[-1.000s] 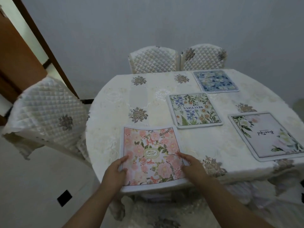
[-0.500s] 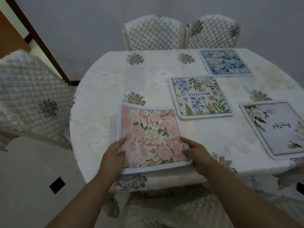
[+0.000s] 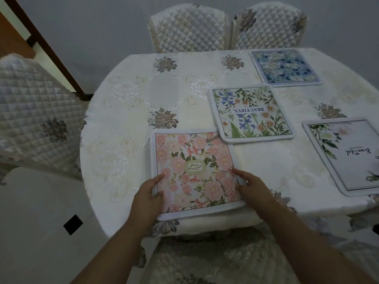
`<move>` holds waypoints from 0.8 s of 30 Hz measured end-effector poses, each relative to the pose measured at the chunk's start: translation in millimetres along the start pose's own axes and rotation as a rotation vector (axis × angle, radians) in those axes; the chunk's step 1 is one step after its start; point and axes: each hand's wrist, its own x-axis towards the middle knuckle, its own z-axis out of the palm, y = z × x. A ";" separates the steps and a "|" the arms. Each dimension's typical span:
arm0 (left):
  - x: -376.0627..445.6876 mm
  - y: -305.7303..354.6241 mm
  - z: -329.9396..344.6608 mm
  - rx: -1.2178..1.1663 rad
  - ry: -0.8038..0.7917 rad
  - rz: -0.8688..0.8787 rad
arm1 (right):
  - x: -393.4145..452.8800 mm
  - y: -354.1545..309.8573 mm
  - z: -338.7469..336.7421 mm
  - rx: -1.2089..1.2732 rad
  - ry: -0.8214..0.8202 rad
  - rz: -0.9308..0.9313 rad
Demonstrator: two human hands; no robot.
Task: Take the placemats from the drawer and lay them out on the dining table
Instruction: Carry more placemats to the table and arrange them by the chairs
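A pink floral placemat [image 3: 196, 160] lies at the near edge of the dining table [image 3: 127, 111]. My left hand [image 3: 148, 196] grips its near left edge, thumb on top. My right hand [image 3: 252, 187] holds its near right edge, fingers resting on the print. Three more placemats lie flat: one with blue and orange flowers and the word BEAUTIFUL [image 3: 251, 113] just beyond, a blue patterned one [image 3: 285, 67] at the far side, and a white one with green leaves [image 3: 348, 156] at the right, partly cut off by the frame.
The table wears a cream embroidered cloth. Two quilted chairs [image 3: 188, 27] stand at the far side, another quilted chair [image 3: 34, 111] at the left, and a covered seat [image 3: 215, 259] directly below me. A wooden door frame [image 3: 41, 42] runs along the left wall.
Both hands have slid the pink placemat farther onto the table, its far corner now close to the BEAUTIFUL mat. My view has moved closer and tilted down.
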 end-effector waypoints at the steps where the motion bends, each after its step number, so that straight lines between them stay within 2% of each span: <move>1: -0.6 -1.6 -0.9 0.008 0.007 0.007 | -0.6 -1.1 1.4 -0.037 -0.004 -0.023; 6: -0.8 -5.5 -2.3 0.005 0.053 -0.003 | -4.1 -3.4 8.5 -0.138 -0.056 -0.073; 13: -0.5 -10.6 1.1 0.154 0.035 0.070 | -5.7 -4.1 7.0 -0.271 -0.063 -0.149; 18: 3.7 -20.5 4.9 0.216 0.076 0.071 | 17.1 -2.4 7.8 -0.401 0.064 -0.203; 20: 4.4 -23.8 5.3 0.212 0.082 0.082 | 30.8 -14.1 4.4 -0.160 0.079 -0.073; 22: 4.5 -25.5 5.3 0.217 0.087 0.089 | 49.9 -30.3 -1.2 0.262 0.100 0.064; 24: 4.6 -26.5 5.5 0.227 0.097 0.103 | 66.2 -46.3 -5.0 0.607 0.109 0.122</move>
